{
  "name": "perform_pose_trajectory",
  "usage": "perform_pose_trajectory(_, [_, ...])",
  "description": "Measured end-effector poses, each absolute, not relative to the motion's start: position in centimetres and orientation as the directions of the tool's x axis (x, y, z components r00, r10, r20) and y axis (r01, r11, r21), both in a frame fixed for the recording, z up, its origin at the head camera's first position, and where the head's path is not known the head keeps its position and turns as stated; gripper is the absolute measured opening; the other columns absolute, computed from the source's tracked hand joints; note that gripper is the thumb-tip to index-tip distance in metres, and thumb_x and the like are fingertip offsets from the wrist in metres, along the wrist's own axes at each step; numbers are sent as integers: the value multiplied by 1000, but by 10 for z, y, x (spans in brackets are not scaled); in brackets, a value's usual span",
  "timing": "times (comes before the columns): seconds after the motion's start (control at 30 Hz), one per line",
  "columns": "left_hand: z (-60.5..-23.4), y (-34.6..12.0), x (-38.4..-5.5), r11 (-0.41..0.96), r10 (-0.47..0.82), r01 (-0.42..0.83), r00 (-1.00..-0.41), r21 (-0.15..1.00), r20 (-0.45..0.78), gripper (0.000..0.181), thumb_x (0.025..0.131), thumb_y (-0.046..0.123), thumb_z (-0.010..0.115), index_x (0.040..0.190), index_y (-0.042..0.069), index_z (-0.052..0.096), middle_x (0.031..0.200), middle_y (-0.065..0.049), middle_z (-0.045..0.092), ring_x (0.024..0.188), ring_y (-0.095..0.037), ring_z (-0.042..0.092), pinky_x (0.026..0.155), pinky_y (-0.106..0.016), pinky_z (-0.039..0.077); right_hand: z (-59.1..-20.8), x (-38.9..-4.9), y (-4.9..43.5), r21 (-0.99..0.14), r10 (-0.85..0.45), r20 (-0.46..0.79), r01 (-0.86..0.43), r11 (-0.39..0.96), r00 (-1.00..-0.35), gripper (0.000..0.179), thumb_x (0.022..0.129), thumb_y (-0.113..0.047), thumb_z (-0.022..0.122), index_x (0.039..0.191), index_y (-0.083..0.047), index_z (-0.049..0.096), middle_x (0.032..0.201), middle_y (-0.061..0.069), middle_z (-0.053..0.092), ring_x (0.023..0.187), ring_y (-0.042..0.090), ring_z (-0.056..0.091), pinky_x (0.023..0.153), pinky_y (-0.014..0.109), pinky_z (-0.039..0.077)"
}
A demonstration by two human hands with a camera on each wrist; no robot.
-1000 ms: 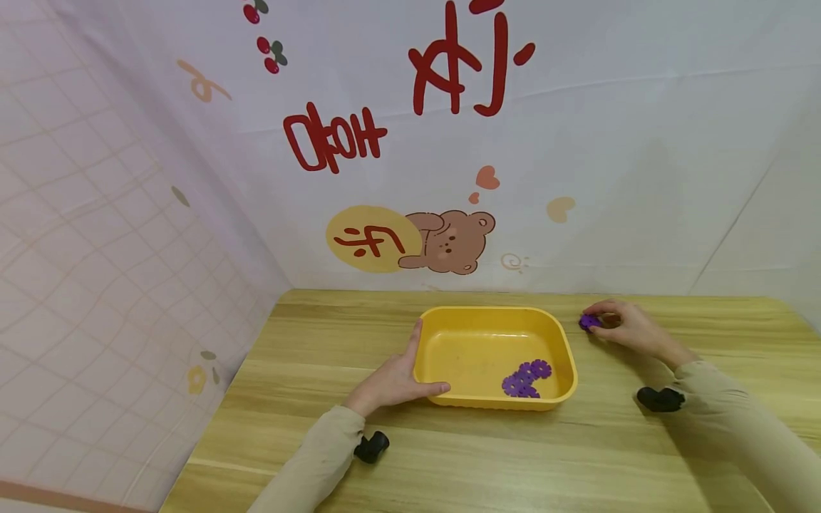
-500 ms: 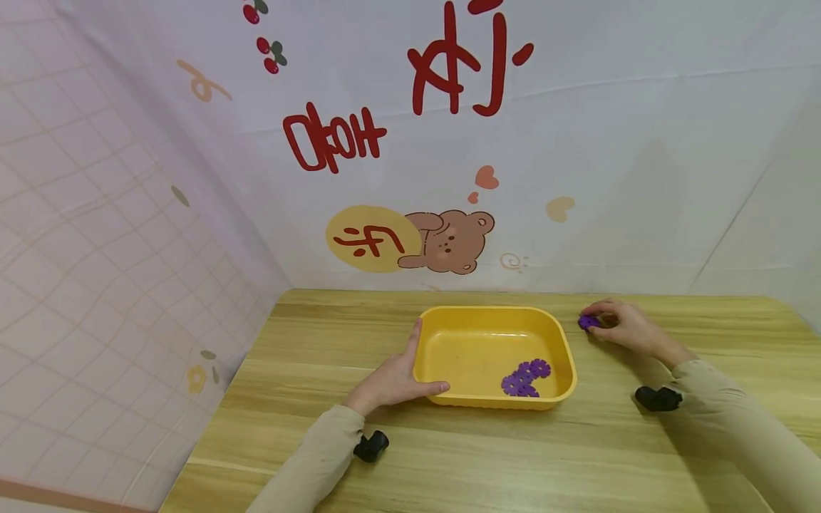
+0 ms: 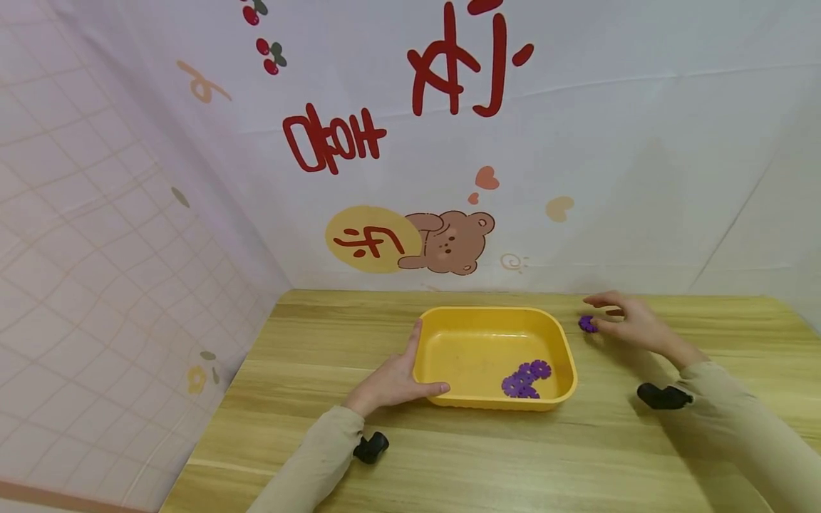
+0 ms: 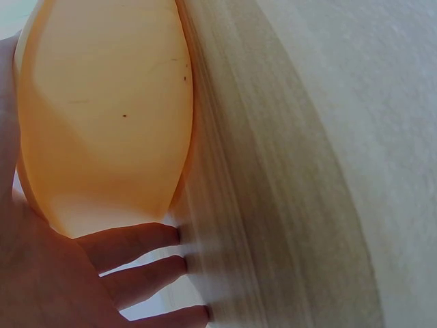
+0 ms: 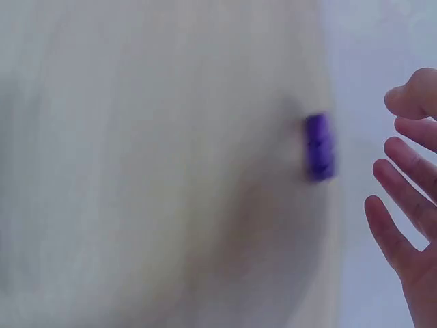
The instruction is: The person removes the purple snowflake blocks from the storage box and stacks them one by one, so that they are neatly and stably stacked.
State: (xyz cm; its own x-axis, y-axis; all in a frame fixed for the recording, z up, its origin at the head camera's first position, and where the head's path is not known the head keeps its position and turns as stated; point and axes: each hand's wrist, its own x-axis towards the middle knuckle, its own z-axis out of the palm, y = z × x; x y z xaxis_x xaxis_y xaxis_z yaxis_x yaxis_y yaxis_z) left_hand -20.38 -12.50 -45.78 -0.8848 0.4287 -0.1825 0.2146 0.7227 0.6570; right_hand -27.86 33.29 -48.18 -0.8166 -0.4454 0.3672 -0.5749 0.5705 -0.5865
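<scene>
My left hand [image 3: 393, 379] rests against the left end of a yellow plastic tub [image 3: 487, 404], thumb along the front rim. In the left wrist view its fingers [image 4: 140, 277] are spread and straight, below the tub's end wall. Several purple snowflake-shaped discs [image 3: 513, 385] lie inside the tub at its front right. To the right of the tub a small stack of purple snowflake discs [image 3: 586, 324] sits on the table. My right hand [image 3: 631, 324] hovers just beside that stack, fingers parted, and the right wrist view shows the stack [image 5: 319, 147] apart from the fingertips.
A wood-grain table [image 3: 449, 456] carries everything and meets a white printed cloth [image 3: 641, 178] at its back edge. A grid-patterned cloth [image 3: 96, 249] hangs on the left. Each wrist has a black device, such as the right one [image 3: 663, 397].
My right fingers have let go of the stack of purple discs and lifted away, opening slightly to the right. The stack stays on the table. My left hand and the tub have not moved.
</scene>
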Motion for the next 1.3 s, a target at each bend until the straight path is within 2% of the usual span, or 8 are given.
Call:
perform_pose_trajectory(0.1, [-457,-125,-202,728,424,212,-887,652,-185,123,76,63,71,155,16,-11,101,-19,61,80,-20,57,85,-41,49,-468,-273,327,-583,-450,391,-595,554,-803,37,83,8,68,119,7,60,119,21,58,107,0,49,86,16,43])
perform_pose_trajectory(0.27, [-456,-124,-202,727,420,206,-888,655,-187,123,76,63,71,155,17,-12,100,-18,61,80,-20,57,84,-41,49,-448,-264,313,-587,-486,415,-634,503,-769,37,84,9,68,120,5,60,119,17,57,111,0,48,89,12,39])
perform_pose_trajectory(0.43, [-457,-123,-204,726,426,213,-886,654,-183,123,77,60,73,155,15,-12,94,-15,60,78,-20,56,83,-40,49,-433,-254,294,-559,-532,439,-684,470,-724,39,80,13,70,117,1,63,117,15,59,110,6,52,87,15,43])
perform_pose_trajectory(0.6, [-457,-123,-204,725,433,222,-883,652,-181,123,77,59,73,154,16,-13,103,-20,61,82,-20,57,85,-41,48,-432,-248,278,-560,-578,431,-708,431,-693,37,81,10,71,115,-4,65,116,10,61,105,14,57,83,21,48])
perform_pose_trajectory(0.73, [-457,-124,-204,731,431,219,-883,646,-188,123,77,60,72,154,16,-14,109,-23,60,84,-20,57,87,-42,48,-431,-241,261,-570,-629,414,-727,384,-657,34,83,5,72,115,-7,65,116,8,62,101,23,59,80,31,52])
perform_pose_trajectory(0.97, [-458,-124,-203,730,426,212,-884,649,-190,123,77,60,72,154,18,-14,116,-25,58,87,-20,58,88,-42,47,-432,-230,240,-605,-677,371,-719,342,-635,38,84,2,72,117,-14,64,115,5,61,97,18,61,79,38,52])
perform_pose_trajectory(1.1, [-459,-124,-204,728,428,213,-884,652,-189,123,77,59,73,154,18,-14,107,-21,60,82,-20,57,86,-42,48,-436,-225,231,-630,-707,341,-709,317,-620,36,86,-2,72,117,-17,63,114,6,62,97,22,60,81,36,50])
perform_pose_trajectory(1.3, [-459,-124,-204,733,428,217,-884,645,-189,123,77,61,72,154,17,-14,113,-25,59,86,-21,58,87,-43,48,-442,-221,217,-671,-779,276,-693,263,-563,28,90,-8,69,117,-12,63,110,8,62,98,24,60,78,37,52])
